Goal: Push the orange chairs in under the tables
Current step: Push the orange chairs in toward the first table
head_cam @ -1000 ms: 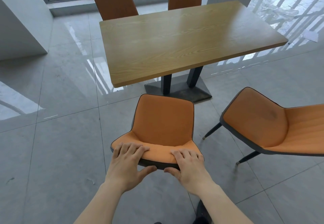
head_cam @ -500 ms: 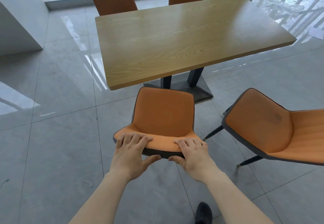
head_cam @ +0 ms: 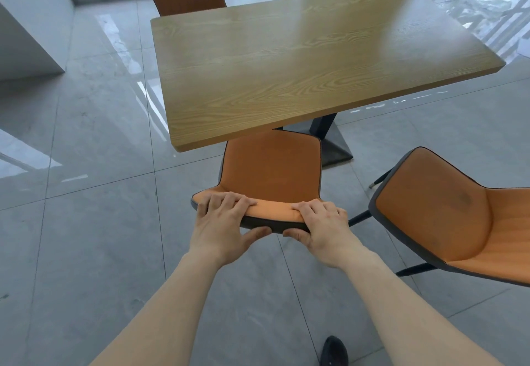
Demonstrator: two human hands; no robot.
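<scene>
Both hands clamp the orange chair's (head_cam: 271, 170) backrest top, left hand (head_cam: 222, 223) and right hand (head_cam: 322, 226), fingers over, thumbs beneath, its seat front under the wooden table (head_cam: 301, 62).

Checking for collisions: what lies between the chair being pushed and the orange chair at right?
Head view: only bare grey floor separates the pushed chair from the right chair.

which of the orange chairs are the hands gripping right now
The middle chair at the table's near edge: left hand and right hand clasp its backrest. The other chairs are untouched.
</scene>
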